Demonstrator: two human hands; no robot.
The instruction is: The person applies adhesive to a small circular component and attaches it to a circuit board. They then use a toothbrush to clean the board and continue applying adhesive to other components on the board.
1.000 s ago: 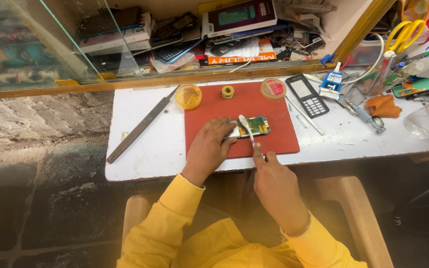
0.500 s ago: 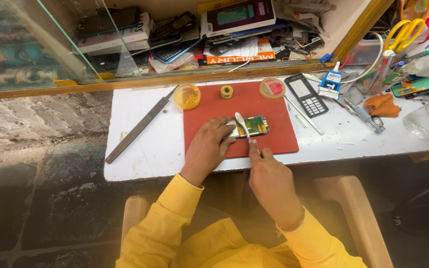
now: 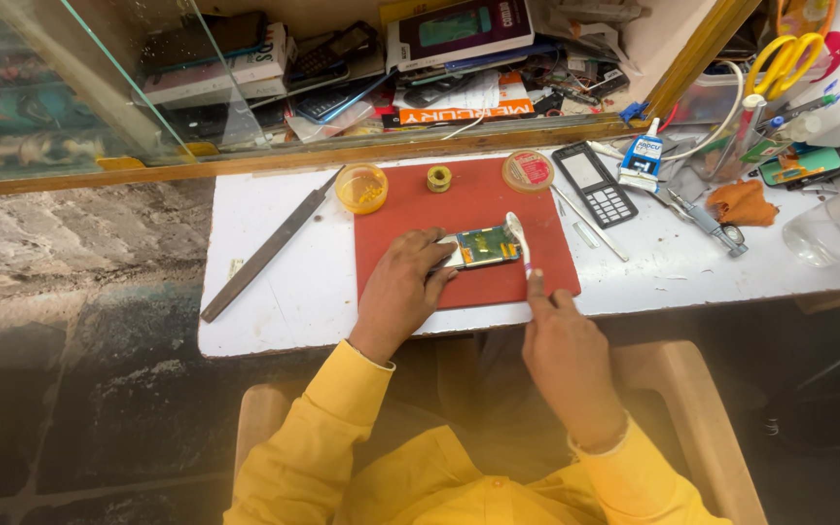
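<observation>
A green circuit board [image 3: 486, 245] is pinned flat on the red mat [image 3: 410, 209] under the closed fingers of the left hand [image 3: 398, 292]. A white brush [image 3: 518, 237] is gripped by the right hand [image 3: 566, 355], its head resting at the board's far edge beyond those fingertips, upon the white tabletop [image 3: 274, 292].

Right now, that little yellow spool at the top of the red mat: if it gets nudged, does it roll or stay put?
Probably stays put: the yellow spool appears to stand on its flat end, hole facing up, on the red mat. Likely light for its size, so a nudge would slide it rather than tip it. Knocked onto its side, its round shape could roll toward the white tabletop.
</observation>
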